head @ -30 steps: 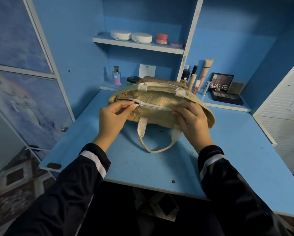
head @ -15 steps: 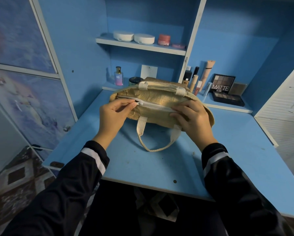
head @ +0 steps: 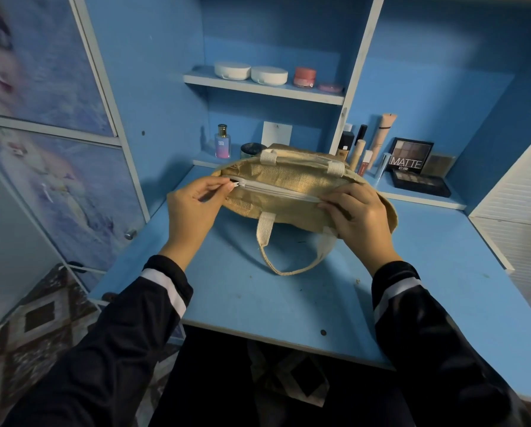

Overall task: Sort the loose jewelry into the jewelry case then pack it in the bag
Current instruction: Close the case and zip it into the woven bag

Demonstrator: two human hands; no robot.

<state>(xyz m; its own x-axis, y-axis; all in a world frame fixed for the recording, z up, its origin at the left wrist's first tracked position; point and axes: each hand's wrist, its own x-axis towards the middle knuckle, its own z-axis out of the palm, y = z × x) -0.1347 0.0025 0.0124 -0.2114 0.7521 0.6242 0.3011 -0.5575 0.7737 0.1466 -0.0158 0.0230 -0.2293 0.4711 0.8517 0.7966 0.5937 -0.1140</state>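
Observation:
A tan jute bag [head: 289, 186] with cream handles lies on the blue desk [head: 289, 303], its white zipper [head: 276, 190] running closed along the top. My left hand [head: 193, 208] pinches the zipper pull at the bag's left end. My right hand [head: 356, 217] grips the bag's right end, fingers curled over the zipper line. One handle loop [head: 289, 260] hangs toward me on the desk. No jewelry case or loose jewelry is visible.
Cosmetics stand behind the bag: a perfume bottle [head: 222, 145], tubes [head: 381, 140] and a MATTE eyeshadow palette [head: 410, 157]. White compacts [head: 232, 70] and a pink jar [head: 304, 77] sit on the upper shelf. A cabinet door with a knob [head: 131, 234] stands at the left.
My left hand has drawn the zipper pull further left, to the bag's end. My right hand has kept its hold on the right end.

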